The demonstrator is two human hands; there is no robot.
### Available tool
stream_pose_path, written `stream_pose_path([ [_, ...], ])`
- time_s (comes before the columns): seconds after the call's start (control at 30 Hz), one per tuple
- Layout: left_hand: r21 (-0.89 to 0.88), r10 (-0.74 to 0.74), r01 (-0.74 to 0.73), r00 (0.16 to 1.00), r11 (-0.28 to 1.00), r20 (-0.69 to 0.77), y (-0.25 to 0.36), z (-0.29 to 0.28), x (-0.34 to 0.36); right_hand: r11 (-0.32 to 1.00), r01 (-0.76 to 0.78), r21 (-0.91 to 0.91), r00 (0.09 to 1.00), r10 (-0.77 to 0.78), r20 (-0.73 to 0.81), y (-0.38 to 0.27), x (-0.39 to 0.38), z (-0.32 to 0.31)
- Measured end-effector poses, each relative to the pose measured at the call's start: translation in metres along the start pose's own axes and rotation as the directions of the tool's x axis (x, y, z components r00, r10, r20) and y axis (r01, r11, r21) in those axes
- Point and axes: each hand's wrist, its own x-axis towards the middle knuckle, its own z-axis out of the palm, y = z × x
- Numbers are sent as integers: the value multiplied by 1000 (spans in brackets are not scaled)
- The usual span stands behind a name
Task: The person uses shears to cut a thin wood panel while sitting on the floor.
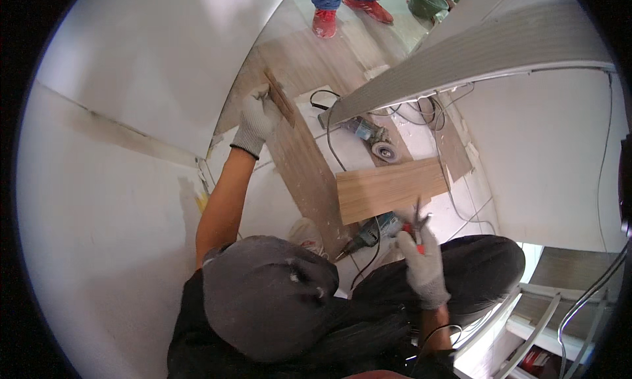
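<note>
My left hand (259, 117), in a pale knitted glove, is closed at the edge of a narrow brown wood strip (282, 102), which slants over the far end of a long wood-look plank (304, 171). In my right hand (424, 264), also gloved, is a pair of pliers (416, 226) with red handles, jaws pointing away from me and slightly blurred. A lighter wood board (392, 189) lies just beyond the pliers. Under its near edge sits a teal power tool (374, 233) with a pointed bit.
An angle grinder (372, 138) with a round disc lies beyond the board, among loose cables (431, 112). A long grey beam (461, 63) slants above the floor. Another person's red shoes (324, 23) and a dark green bucket (426, 0) are at the far side. White walls flank me.
</note>
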Motion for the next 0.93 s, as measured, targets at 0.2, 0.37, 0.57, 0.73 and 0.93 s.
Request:
stream_pose_path([
  [0.2, 583, 305, -215, 950, 783, -60, 3, 66, 60, 930, 262, -258, 964, -242, 105, -74, -9, -74],
  [0.37, 488, 296, -272, 955, 829, 29, 1, 125, 114, 704, 337, -626, 941, -253, 223, -121, 2, -120],
  [0.57, 37, 10, -12, 999, 999, 51, 9, 133, 232, 732, 247, -635, 968, -215, 128, -106, 25, -170],
  [0.73, 50, -56, 55, 998, 997, 22, -74, 236, 281, 745, -21, -667, 984, -101, -144, -75, 35, -210],
  [0.93, 248, 98, -102, 995, 963, 28, -66, 274, 338, 778, -47, -626, 991, -45, -130, -66, 36, -225],
])
